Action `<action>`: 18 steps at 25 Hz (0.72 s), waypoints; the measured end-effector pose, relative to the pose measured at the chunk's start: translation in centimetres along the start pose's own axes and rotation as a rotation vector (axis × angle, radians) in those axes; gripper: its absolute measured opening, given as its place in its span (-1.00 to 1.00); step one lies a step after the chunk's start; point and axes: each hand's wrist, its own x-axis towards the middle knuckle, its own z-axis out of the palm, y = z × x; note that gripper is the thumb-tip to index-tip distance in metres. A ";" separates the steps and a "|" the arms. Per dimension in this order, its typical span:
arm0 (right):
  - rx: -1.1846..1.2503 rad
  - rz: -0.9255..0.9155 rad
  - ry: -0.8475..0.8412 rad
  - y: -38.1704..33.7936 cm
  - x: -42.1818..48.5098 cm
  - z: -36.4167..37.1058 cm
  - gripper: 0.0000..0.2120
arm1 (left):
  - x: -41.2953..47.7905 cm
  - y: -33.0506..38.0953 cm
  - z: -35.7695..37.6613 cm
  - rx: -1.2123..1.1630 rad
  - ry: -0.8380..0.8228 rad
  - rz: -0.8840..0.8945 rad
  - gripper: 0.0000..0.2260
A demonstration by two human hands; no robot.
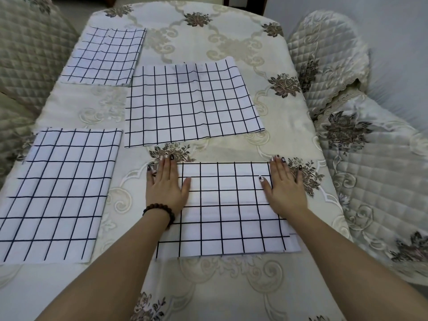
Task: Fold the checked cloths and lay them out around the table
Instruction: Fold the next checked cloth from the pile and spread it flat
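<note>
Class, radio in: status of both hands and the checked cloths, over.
Left hand and right hand flat, open, pressing nearest white black-checked folded cloth. Three more checked cloths laid out: near-left, centre, far-left. Nothing obstructing.

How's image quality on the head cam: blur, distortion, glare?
Head view: wide-angle bending curves the cream embroidered tablecloth edges; the grey quilted chair cover at right is motion-smeared; the centre stays sharp on the white black-checked cloth under both hands; lighting is soft and even, with faint shadows, no glare.
</note>
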 end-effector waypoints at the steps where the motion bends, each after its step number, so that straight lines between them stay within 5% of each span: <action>1: 0.000 0.013 -0.013 -0.1 -0.1 -0.2 -0.37 | -0.1 -0.2 -0.3 -0.012 -0.008 -0.006 -0.35; 4: 0.085 0.006 0.131 -2.7 -1.1 -1.1 -0.36 | -1.6 0.5 -1.0 -0.058 0.128 0.028 -0.39; 7: 0.177 -0.204 0.315 -8.5 -4.2 -0.4 -0.43 | -4.8 3.6 -0.4 -0.038 0.200 0.272 -0.49; 11: 0.249 -0.298 0.223 -12.5 -6.3 2.0 -0.52 | -6.4 5.1 1.6 -0.080 0.043 0.290 -0.46; 18: 0.164 -0.217 0.201 -9.9 -6.5 2.7 -0.40 | -6.3 2.7 2.3 0.014 0.063 0.167 -0.37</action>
